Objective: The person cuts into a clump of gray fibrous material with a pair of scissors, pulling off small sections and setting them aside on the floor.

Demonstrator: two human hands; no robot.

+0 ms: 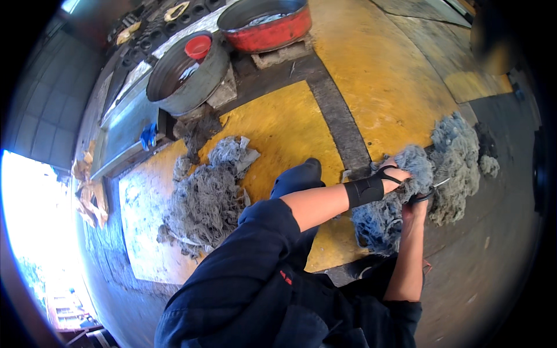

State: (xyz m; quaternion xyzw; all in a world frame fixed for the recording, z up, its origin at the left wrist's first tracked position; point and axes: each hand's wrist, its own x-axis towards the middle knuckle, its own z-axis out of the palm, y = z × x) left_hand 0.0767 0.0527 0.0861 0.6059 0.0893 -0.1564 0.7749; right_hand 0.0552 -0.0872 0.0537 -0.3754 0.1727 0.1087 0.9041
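My left hand, with a black wrist brace strapped on, is closed on a tuft of grey fibre. Just below it, my right hand grips what look like scissors with dark handles. A pale metal blade points up and to the right, against the fibre. Right of my hands rises a tall heap of grey-blue waste fibre. Bluer clumps lie under my left forearm. Some fingers of both hands are hidden by the fibre and handles.
A larger grey fibre pile spreads over yellow floor sheets to my left. Beyond it stand a grey round tub with a red bowl inside, and a red tub on a block. A blue cloth-like item hangs nearby.
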